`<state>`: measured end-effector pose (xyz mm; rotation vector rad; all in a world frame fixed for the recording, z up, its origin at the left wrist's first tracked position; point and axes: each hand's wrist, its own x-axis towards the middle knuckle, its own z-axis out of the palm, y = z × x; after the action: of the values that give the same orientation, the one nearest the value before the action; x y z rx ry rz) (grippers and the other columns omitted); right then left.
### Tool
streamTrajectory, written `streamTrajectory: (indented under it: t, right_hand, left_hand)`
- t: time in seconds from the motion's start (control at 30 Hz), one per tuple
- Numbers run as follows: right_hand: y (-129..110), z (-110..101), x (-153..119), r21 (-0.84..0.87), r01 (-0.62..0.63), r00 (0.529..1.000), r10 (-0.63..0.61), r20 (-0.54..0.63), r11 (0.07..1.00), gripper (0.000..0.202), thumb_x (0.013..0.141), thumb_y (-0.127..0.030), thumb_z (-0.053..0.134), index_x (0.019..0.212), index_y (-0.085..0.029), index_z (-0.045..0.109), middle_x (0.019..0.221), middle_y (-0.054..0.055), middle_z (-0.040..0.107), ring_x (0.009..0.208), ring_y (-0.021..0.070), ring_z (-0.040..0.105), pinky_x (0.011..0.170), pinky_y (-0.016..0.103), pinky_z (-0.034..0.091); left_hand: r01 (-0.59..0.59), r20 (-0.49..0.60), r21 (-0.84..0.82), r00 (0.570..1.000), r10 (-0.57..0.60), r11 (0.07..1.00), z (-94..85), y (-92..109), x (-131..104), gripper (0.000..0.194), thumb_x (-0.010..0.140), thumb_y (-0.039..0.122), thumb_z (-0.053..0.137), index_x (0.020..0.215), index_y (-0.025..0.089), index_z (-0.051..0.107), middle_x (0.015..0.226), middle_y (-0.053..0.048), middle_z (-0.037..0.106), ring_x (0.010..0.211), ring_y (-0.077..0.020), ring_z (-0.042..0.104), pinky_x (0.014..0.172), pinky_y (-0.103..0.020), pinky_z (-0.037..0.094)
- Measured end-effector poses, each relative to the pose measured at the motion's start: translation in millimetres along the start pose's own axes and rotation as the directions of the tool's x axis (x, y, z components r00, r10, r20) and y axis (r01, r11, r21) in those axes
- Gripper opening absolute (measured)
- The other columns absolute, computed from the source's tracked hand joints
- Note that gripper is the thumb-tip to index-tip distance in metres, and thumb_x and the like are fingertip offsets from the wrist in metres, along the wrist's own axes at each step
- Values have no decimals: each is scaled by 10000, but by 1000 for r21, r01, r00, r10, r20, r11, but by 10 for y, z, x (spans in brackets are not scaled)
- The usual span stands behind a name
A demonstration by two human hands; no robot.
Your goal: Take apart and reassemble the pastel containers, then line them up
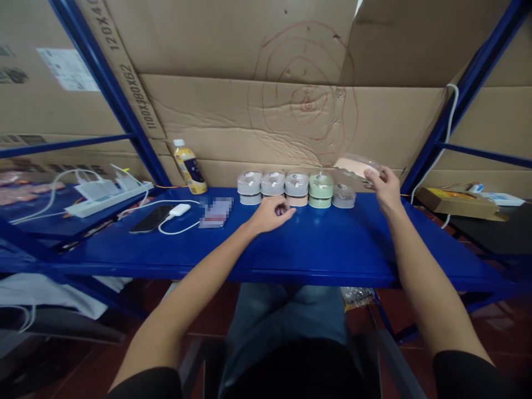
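Observation:
My right hand (386,185) grips a round box (355,166) with a clear lid and a pinkish body, held tilted above the shelf's right half. Beneath it sits a single grey round box (344,196). To the left stand two-high stacks of similar boxes: a green stack (321,191), a stack with a grey box (296,183) over a pinkish one, and further grey-topped boxes (250,183). My left hand (272,215) is in front of these stacks, its fingers loosely curled with nothing visible in them; it partly hides one lower box.
A yellow drink bottle (190,166) stands at the back left. Near it lie a dark phone (152,219), a white charger (179,210) with cable, and a blurred flat item (216,213). Cardboard (199,105) backs the blue shelf (316,244); blue posts (110,86) rise at both sides.

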<state>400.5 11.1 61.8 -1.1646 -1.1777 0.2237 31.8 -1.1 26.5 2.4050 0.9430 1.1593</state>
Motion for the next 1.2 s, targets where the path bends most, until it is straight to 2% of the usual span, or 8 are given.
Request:
streamTrajectory:
  t: [0.1,0.27,0.63,0.73,0.9,0.97,1.07,1.2]
  right_hand:
    - [-227,85,-172,208,-56,938,-20,347,976,565,734,-625,720,1159,-253,706,1157,99,747,1052,319,720,889,508,625]
    - [-366,314,-524,136,-103,654,-35,756,985,579,715,-554,787,1205,-248,740,1034,63,769,995,317,728,922,501,595]
    - [-229,370,-613,71,-94,200,-51,978,993,844,678,-412,914,1429,-267,558,1301,78,747,1168,268,718,1027,487,582]
    - [-212,375,-624,58,54,198,-68,978,997,862,675,-457,926,1430,-241,571,1388,96,704,1293,301,664,1131,528,519]
    - [-270,523,-778,-62,334,414,-88,906,940,1029,603,-529,968,1501,-229,563,1538,151,598,1408,409,573,1209,607,435]
    - [-319,608,-861,-22,411,410,-163,897,912,1059,623,-553,955,1544,-241,534,1507,145,626,1365,406,608,1181,600,467]
    - [-383,640,-895,40,447,381,-231,895,894,955,731,-570,883,1559,-259,522,1451,121,670,1290,363,661,1132,544,517]
    - [-393,415,-686,-57,402,504,-169,847,914,739,845,-608,752,1464,-232,603,1320,119,728,1192,347,694,1063,525,543]
  left_hand:
    - [107,117,-356,991,-69,928,47,-89,-15,525,835,548,753,1181,165,657,1072,-136,742,934,-242,723,848,-410,587]
    - [238,287,-527,953,-93,816,68,-224,4,939,688,481,916,1497,219,518,1467,-196,629,1357,-343,628,1096,-503,531]
    - [61,315,-215,949,9,975,131,-205,-69,1013,540,436,1004,1442,199,607,1438,-179,668,1337,-388,637,1172,-582,454]
    - [17,330,-78,944,9,997,151,-184,-70,1058,551,499,989,1471,173,580,1487,-208,627,1366,-427,605,1164,-590,452]
    - [-19,334,-57,942,37,998,222,-149,-89,1130,589,536,968,1550,189,485,1550,-207,571,1419,-435,558,1186,-588,430]
    - [-37,338,-101,938,70,994,235,-138,-95,1169,608,523,966,1592,204,422,1549,-196,571,1409,-414,571,1179,-564,446]
    - [-39,338,-142,937,85,989,207,-134,-92,1208,615,500,969,1626,219,371,1521,-180,595,1378,-399,595,1153,-536,474]
    - [-71,344,-89,934,97,994,120,-158,-75,1078,655,459,946,1590,223,465,1552,-160,565,1411,-402,553,1194,-529,421]
